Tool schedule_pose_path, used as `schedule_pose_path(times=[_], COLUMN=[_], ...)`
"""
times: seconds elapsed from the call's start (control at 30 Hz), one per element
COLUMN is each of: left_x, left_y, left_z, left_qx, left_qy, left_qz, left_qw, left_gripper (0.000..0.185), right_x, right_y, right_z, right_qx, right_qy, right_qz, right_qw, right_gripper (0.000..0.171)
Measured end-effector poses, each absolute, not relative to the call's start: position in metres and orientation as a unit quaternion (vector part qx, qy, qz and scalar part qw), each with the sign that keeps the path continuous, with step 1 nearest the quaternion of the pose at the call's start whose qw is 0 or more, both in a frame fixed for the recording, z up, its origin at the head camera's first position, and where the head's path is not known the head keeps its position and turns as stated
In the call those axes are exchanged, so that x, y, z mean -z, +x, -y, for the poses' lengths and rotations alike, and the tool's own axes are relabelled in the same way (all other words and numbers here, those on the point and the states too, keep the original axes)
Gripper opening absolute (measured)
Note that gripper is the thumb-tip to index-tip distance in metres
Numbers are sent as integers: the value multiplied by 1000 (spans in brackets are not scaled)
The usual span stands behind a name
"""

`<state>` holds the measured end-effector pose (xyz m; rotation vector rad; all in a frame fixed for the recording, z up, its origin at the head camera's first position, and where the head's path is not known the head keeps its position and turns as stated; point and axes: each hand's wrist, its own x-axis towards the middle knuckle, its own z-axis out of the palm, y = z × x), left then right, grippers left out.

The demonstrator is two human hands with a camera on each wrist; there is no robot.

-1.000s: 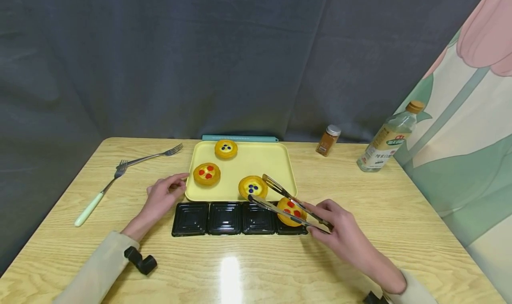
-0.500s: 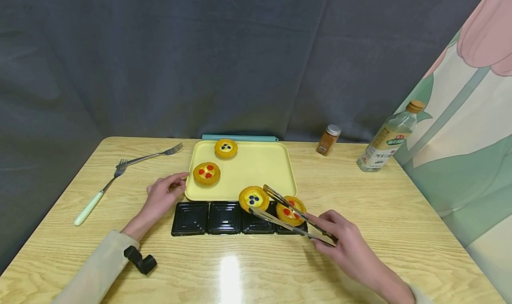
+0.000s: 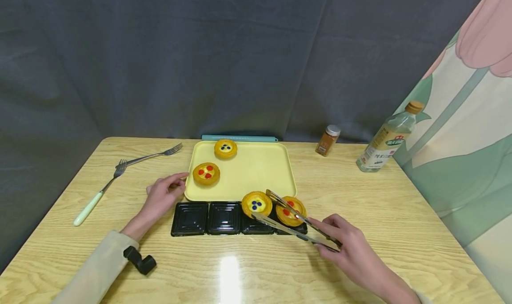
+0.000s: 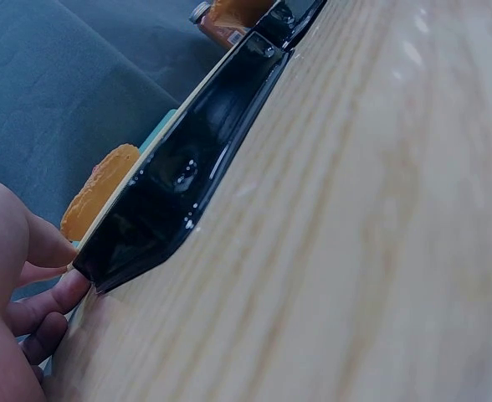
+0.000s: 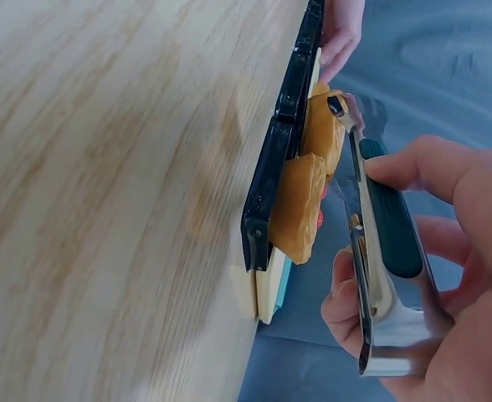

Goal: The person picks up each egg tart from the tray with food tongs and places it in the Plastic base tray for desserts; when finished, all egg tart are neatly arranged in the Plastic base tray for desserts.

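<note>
1. Right hand [image 3: 352,246] gripping metal tongs [image 3: 294,224] at the hinge end, arms narrowed round blueberry tart [image 3: 256,203].
2. Blueberry tart held over third cell of black mould tray [image 3: 190,218], beside red-berry tart [image 3: 290,210] seated in the end cell.
3. Left hand [image 3: 160,199] resting relaxed on desk [image 3: 240,268], fingertips at the corner of yellow tray [image 3: 256,168]; holding nothing.
4. Two more tarts on yellow tray; forks [image 3: 120,170], spice jar [image 3: 328,140], oil bottle [image 3: 386,137] well apart.
5. Judgement: tart light, crust crumbly, filling soft. Best taken across the rim sides, light squeeze only; smooth metal likely slippery.
</note>
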<state>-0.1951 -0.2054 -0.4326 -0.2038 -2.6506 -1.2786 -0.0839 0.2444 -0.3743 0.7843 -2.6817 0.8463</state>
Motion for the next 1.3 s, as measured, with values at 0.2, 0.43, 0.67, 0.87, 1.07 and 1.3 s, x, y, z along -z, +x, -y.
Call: schedule_pose_path(times=[0.2,0.43,0.67,0.87,1.07,1.3], left_x=[434,434,434,434,434,434], left_y=[-196,-196,-196,-196,-196,-195], left_z=[206,207,207,207,207,206], left_qx=[430,433,431,432,429,429], left_qy=[-69,-68,-65,-67,-68,-71], left_qz=[895,894,895,895,896,895], left_qw=[96,92,92,91,96,101], left_gripper=[38,39,39,38,38,38], right_x=[375,374,372,368,365,358], right_y=[-84,-85,-84,-84,-83,-85], right_z=[-244,-245,-245,-245,-244,-240], right_qx=[-290,-286,-273,-270,-270,-263], right_qy=[277,286,286,278,277,275], right_qz=[910,909,913,918,918,920], right_qw=[106,101,97,88,82,90], right_gripper=[54,56,57,57,57,58])
